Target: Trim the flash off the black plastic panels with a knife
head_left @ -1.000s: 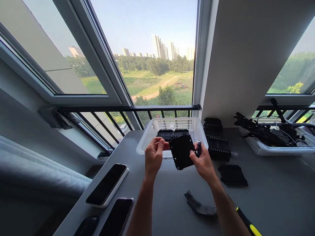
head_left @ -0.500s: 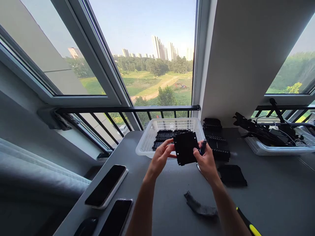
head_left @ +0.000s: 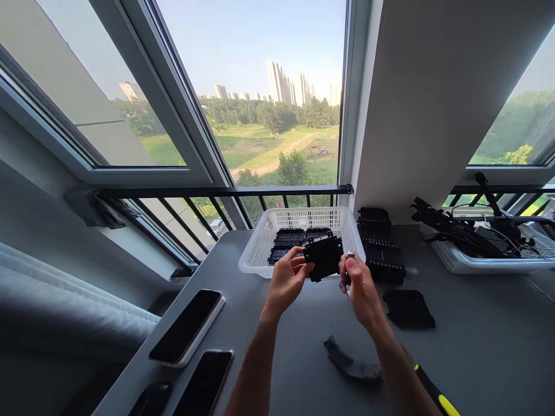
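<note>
My left hand (head_left: 289, 280) is closed on the left edge of a square black plastic panel (head_left: 326, 259) with small tabs along its edges. The panel is tilted above the front rim of a white perforated basket (head_left: 252, 263). Just right of the panel, my right hand (head_left: 359, 283) is wrapped round a slim dark tool (head_left: 351, 254), its thumb on top. Most of that tool is hidden by the fingers, so its exact kind is unclear. Inside the basket lie several similar black panels (head_left: 289, 237).
Stacked black panels (head_left: 384, 251) stand right of the basket, with a single panel (head_left: 409, 308) nearer. A curled dark grey strip (head_left: 353, 367), a black-and-yellow handle (head_left: 436, 393), two phones (head_left: 186, 326) and a black mouse-like object (head_left: 151, 398) lie around. A cable-filled basket (head_left: 485, 266) stands at right.
My right hand has let go of the panel's right edge and turned, now gripping only the slim tool. The panel has tilted in my left hand.
</note>
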`<state>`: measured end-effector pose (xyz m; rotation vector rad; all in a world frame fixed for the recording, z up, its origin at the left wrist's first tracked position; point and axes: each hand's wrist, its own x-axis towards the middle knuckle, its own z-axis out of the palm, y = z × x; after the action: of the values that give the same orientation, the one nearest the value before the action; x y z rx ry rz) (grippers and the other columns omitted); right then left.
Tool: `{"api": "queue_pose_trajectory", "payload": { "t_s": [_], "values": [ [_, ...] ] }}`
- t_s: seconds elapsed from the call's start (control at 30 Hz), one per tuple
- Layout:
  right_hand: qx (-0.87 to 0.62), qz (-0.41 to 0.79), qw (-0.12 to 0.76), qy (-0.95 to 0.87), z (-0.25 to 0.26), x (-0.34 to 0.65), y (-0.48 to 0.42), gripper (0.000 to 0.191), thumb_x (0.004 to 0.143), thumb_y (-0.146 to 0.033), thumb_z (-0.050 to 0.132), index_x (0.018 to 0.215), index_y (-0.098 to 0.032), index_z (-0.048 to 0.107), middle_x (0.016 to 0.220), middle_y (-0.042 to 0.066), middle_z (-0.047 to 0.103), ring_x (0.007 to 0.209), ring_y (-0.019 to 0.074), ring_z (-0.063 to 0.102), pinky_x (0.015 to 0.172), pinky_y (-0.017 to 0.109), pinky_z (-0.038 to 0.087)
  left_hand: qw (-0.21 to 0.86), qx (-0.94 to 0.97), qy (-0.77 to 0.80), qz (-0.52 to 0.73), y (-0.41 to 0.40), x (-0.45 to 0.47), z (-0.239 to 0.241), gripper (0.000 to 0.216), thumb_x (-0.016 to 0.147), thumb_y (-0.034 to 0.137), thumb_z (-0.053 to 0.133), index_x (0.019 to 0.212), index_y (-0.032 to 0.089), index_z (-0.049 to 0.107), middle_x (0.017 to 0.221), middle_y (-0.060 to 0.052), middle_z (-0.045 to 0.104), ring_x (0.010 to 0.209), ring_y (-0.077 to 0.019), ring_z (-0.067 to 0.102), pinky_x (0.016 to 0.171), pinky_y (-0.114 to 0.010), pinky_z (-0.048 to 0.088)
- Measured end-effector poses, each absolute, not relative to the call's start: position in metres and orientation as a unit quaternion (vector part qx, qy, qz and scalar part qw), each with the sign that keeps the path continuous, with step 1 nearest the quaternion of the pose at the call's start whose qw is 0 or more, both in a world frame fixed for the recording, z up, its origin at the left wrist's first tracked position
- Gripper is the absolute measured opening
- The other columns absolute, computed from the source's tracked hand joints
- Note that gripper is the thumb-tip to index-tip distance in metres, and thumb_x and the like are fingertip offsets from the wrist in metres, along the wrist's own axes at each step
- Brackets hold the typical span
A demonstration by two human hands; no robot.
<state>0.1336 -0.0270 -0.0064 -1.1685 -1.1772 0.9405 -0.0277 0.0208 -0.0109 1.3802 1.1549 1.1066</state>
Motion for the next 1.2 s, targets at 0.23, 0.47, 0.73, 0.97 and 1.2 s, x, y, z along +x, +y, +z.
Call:
{"api": "queue_pose_trajectory", "payload": {
  "t_s": [0.23,0.47,0.73,0.97,1.2],
  "values": [
    [-0.387,0.621,0.530,-0.428,-0.017,0.122,-0.016,0.032,0.079,-0.050,0.044,0.065,-0.021,0.038,0.061,-0.005,0.029,0.056,0.0110,0.022,0.048,0.023,0.018,0.465,0.612,0.467,0.438,0.017,-0.023,-0.013,0.024,0.074,0.026,0.064,0.094,0.019,0.055,0.084,-0.004,0.072,0.076,-0.0199,0.071,0.067,-0.028,0.056],
    [-0.353,0.697,0.514,-0.354,-0.021,0.118,-0.012,0.029,0.068,-0.048,0.047,0.060,-0.022,0.037,0.059,-0.005,0.028,0.054,0.0106,0.020,0.047,0.023,0.015,0.475,0.635,0.442,0.420,0.012,-0.018,-0.008,0.017,0.076,0.026,0.062,0.090,0.019,0.054,0.082,-0.004,0.072,0.077,-0.0197,0.071,0.070,-0.030,0.057],
    [-0.374,0.689,0.523,-0.335,-0.025,0.118,-0.011,0.026,0.064,-0.046,0.046,0.058,-0.022,0.036,0.057,-0.005,0.028,0.053,0.0107,0.019,0.046,0.024,0.014,0.453,0.658,0.434,0.416,0.011,-0.017,-0.008,0.015,0.076,0.024,0.060,0.090,0.021,0.055,0.082,-0.003,0.072,0.079,-0.0212,0.072,0.072,-0.032,0.058],
    [-0.359,0.704,0.522,-0.320,-0.019,0.120,-0.011,0.027,0.064,-0.048,0.043,0.060,-0.023,0.033,0.057,-0.005,0.024,0.052,0.0111,0.019,0.045,0.024,0.016,0.432,0.666,0.438,0.422,0.011,-0.018,-0.009,0.015,0.076,0.023,0.060,0.091,0.021,0.057,0.081,-0.003,0.072,0.082,-0.0215,0.072,0.076,-0.034,0.058],
    [-0.329,0.712,0.558,-0.271,-0.018,0.125,-0.009,0.027,0.066,-0.047,0.044,0.060,-0.023,0.034,0.060,-0.005,0.024,0.053,0.0117,0.020,0.044,0.024,0.016,0.414,0.664,0.450,0.431,0.012,-0.021,-0.008,0.015,0.076,0.027,0.063,0.089,0.021,0.059,0.079,-0.003,0.072,0.085,-0.0239,0.072,0.076,-0.036,0.059]
  ]
}}
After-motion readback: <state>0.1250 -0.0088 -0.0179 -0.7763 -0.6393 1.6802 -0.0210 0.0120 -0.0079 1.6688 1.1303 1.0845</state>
